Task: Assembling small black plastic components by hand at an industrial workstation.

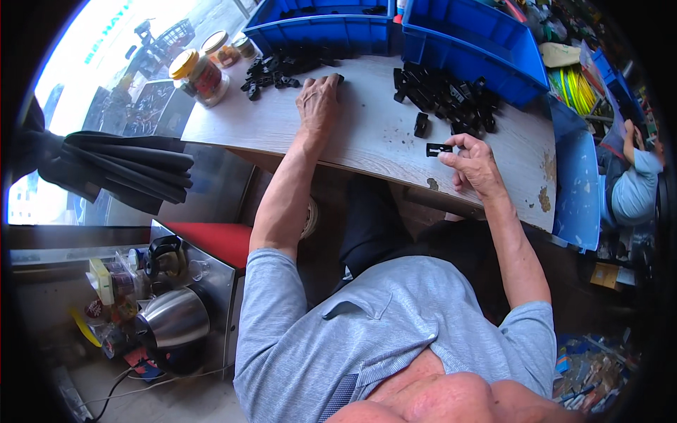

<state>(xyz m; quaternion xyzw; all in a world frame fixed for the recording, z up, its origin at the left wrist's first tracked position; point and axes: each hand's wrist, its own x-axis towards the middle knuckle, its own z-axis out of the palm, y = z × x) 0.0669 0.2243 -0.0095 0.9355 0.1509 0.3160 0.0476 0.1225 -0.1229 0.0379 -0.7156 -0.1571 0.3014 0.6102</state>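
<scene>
A small black plastic part (433, 149), rectangular with a slot through it, is pinched between the thumb and fingers of my right hand (474, 161) above the table's front edge. My left hand (319, 102) reaches to the back of the table, fingers bent down and closed at a small black part (340, 79); its fingertips are partly hidden. To its left lies a loose pile of black pieces (271, 74). A larger heap of black plastic parts (446, 95) lies beyond my right hand, with a single black part (421, 125) just in front of it.
Two blue bins (321, 37) (486, 60) stand along the table's back. Lidded jars (202, 77) are at the left end. A pale blue tub (575, 190) adjoins the right edge of the worn table (374, 141). Another person (635, 183) sits at far right. A metal kettle (176, 321) stands lower left.
</scene>
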